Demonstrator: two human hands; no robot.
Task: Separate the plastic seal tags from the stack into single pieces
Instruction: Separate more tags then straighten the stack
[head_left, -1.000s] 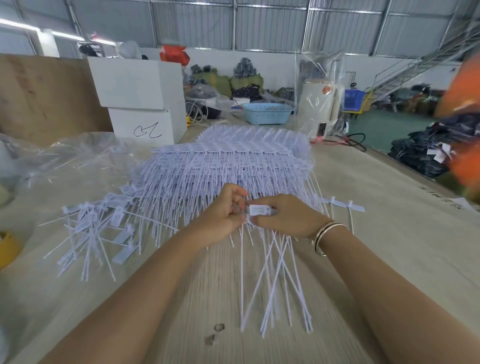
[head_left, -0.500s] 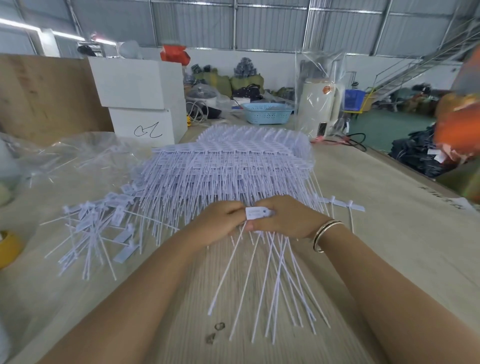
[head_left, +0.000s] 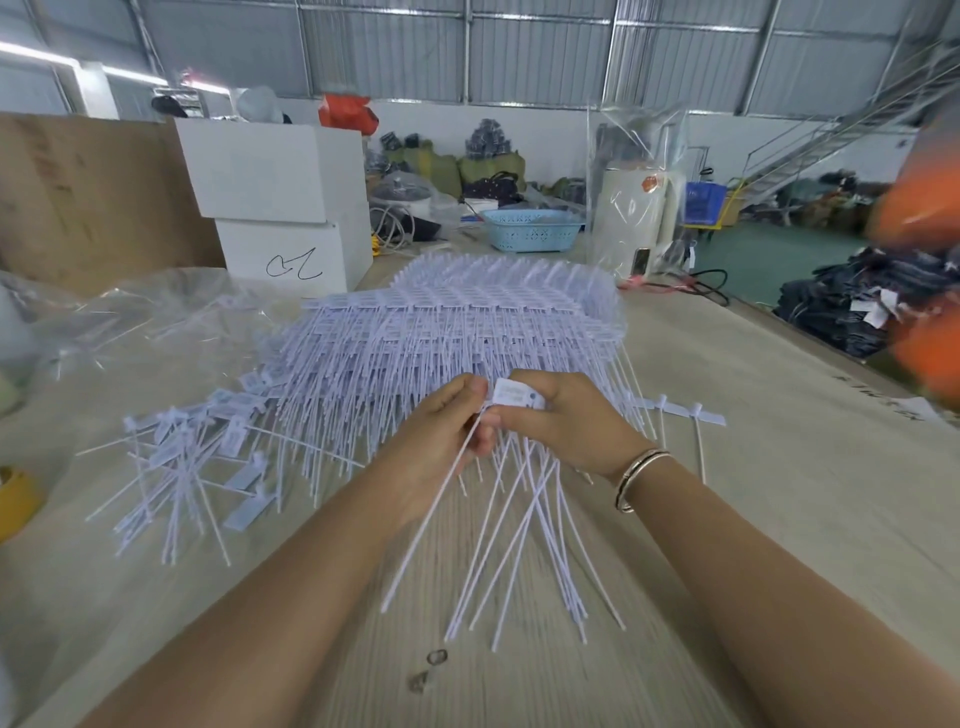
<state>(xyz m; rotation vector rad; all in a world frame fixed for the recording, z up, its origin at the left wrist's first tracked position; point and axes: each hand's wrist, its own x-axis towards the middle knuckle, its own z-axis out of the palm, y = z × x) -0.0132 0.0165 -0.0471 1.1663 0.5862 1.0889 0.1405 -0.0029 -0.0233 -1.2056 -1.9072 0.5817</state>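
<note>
A big stack of white plastic seal tags (head_left: 467, 317) lies across the middle of the table, tails toward me. In front of it my right hand (head_left: 566, 421) grips a joined strip of tags (head_left: 519, 395) by the flat heads, their tails (head_left: 524, 540) fanning down to the table. My left hand (head_left: 441, 436) pinches the leftmost tag (head_left: 431, 514) of that strip at its head, and its tail slants out to the lower left. A loose pile of single tags (head_left: 192, 467) lies to the left. A short strip of tags (head_left: 680, 410) lies to the right.
Crumpled clear plastic bag (head_left: 130, 322) at the left, a yellow tape roll (head_left: 15, 499) at the left edge. White boxes (head_left: 280, 208), a blue basket (head_left: 530, 228) and a white appliance (head_left: 634, 218) stand behind the stack. Two small metal rings (head_left: 428, 667) lie near me.
The leftmost tag's tail has swung out to the lower left, away from the other tails. Both hands have stayed together at the strip's heads.
</note>
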